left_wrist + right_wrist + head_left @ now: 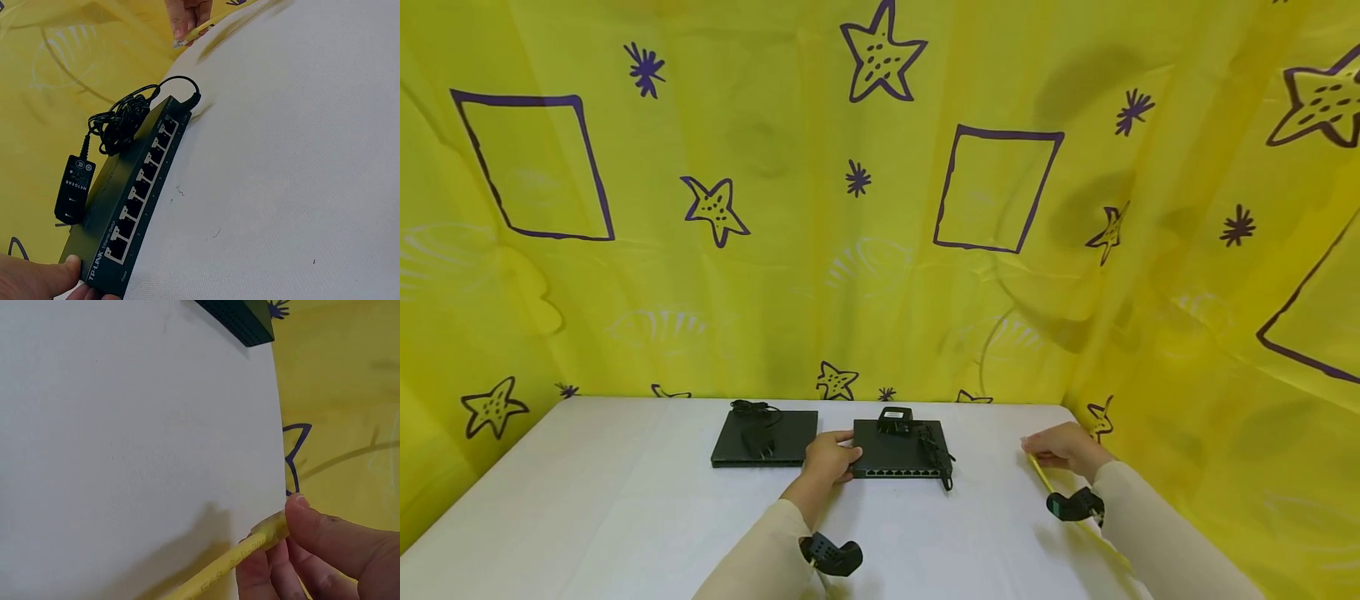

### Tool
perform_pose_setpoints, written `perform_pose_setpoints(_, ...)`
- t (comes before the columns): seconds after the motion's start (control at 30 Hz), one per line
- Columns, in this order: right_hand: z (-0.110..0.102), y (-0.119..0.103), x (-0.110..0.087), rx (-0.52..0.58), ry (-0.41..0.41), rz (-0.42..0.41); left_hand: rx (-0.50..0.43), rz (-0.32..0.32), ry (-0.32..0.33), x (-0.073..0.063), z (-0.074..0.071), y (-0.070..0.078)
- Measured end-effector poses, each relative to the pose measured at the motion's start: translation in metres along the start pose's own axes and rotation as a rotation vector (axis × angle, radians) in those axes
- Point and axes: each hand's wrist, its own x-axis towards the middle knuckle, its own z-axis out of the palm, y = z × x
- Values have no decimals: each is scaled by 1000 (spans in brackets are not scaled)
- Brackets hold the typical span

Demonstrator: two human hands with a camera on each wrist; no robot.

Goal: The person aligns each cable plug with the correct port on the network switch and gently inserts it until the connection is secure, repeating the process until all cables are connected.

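Observation:
My left hand (831, 457) grips the left end of a black TP-LINK Ethernet switch (880, 451), thumb on top and fingers underneath. Along the front of the switch runs a row of ports (143, 185), all without cables. A black NETGEAR power adapter (75, 190) and its bundled cord (125, 122) lie on top. To the right of the switch, apart from it, my right hand (1065, 447) pinches a yellow network cable (215, 567) near its end between thumb and fingers. A clear plug tip shows small in the left wrist view.
Left of the switch lies a second black box (795, 433) with another adapter (758, 442) and cord on it. A white-covered table (625, 500) bears everything. Yellow patterned curtains (790, 292) close off the back and sides. The cable trails toward the front right under my forearm.

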Motion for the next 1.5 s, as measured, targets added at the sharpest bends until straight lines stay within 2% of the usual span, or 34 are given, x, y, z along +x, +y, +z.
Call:
perform_pose_setpoints(0.4, 19, -4, -21, 82, -114, 21, 0, 0, 1, 2, 1, -2)
perform_pose_setpoints(0.8, 49, -9, -39, 89, -147, 19, 6, -1, -8, 1, -1, -1)
perform_pose_setpoints(1.27, 68, -10, -55, 114, -204, 24, 5, 7, -16, 1, -1, -2)
perform_pose_setpoints(1.5, 79, -9, -62, 140, -222, 0, 12, 7, -15, 1, -1, -3)
